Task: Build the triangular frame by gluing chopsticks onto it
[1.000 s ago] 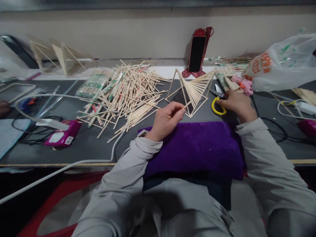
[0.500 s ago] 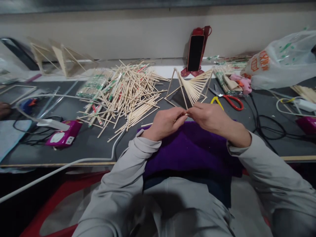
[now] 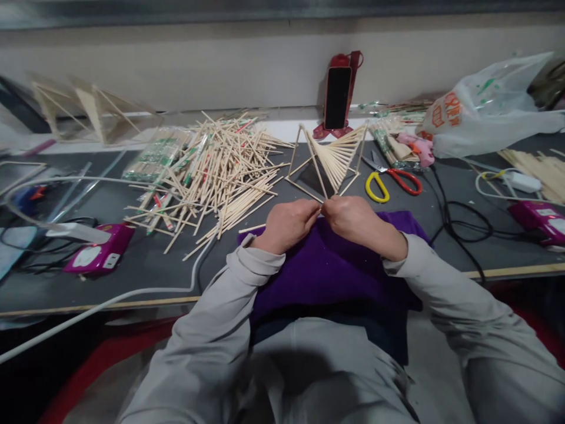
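Observation:
My left hand [image 3: 291, 225] and my right hand [image 3: 353, 222] meet over the purple cloth [image 3: 326, 271], fingertips pressed together. Both are closed in a pinch. Whatever lies between the fingers is hidden. Just beyond them stands a frame of wooden sticks [image 3: 333, 162], its sticks fanned out in a twisted surface. Left of it lies a large heap of loose sticks [image 3: 229, 159], some still in plastic packs. A pair of scissors [image 3: 391, 172] with one yellow and one red handle rests to the right of the frame.
A phone [image 3: 338, 97] leans against a red bottle at the back. Purple power boxes [image 3: 99, 250] with cables sit at both sides. A pink glue gun [image 3: 417, 148] and a white plastic bag [image 3: 489, 112] are on the right. More stick frames [image 3: 95, 112] stand back left.
My view has shifted slightly, so the table things appear further left. My hands stay together, with the fingers curled in more and the right hand turned further over.

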`<state>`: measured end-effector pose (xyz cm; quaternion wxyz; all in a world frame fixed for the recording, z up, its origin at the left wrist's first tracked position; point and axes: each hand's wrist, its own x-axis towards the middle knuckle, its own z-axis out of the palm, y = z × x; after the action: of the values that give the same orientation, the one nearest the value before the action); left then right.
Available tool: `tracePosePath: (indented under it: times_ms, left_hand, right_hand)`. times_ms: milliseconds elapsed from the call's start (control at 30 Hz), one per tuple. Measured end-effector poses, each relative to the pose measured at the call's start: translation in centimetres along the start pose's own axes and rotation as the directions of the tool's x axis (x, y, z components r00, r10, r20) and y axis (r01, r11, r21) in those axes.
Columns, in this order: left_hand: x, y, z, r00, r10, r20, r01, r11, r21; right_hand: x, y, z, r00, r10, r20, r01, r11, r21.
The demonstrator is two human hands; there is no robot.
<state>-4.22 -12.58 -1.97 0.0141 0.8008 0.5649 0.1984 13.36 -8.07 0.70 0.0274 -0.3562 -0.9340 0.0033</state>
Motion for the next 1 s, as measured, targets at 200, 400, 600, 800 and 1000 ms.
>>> tracePosePath:
  times_ms: [200,400,600,800,1000]
  left_hand:
    - [-0.1,-0.7,-1.4,0.999,0.032,-0.019,-0.036,0.727,-0.686]
    - [0.1,0.0,-1.9,0.974,-0.224,-0.027,0.062,0.383,-0.922]
    - [0.0,0.1,-2.0,0.96,-0.274,-0.066,0.087,0.509,-0.856]
    - [-0.4,0.5,-2.5,0.966,-0.24,-0.098,0.082,0.642,-0.762]
    - [-0.8,0.4,-2.9,0.942,-0.31,-0.132,0.083,0.592,-0.802]
  right_hand:
    - [-0.8,2.3,-0.9,0.964,-0.223,-0.147,0.268,0.793,0.547]
    - [-2.7,2.2,-1.8,0.789,-0.247,-0.562,0.489,0.806,0.333]
    - [-6.2,5.5,-5.9,0.43,-0.243,-0.87,0.055,0.968,-0.243]
    - [-4.9,20.3,-10.6,0.345,0.035,-0.938,-0.469,0.872,-0.14]
    - [-3.4,18.5,-12.7,0.652,0.233,-0.722,-0.214,0.97,0.12]
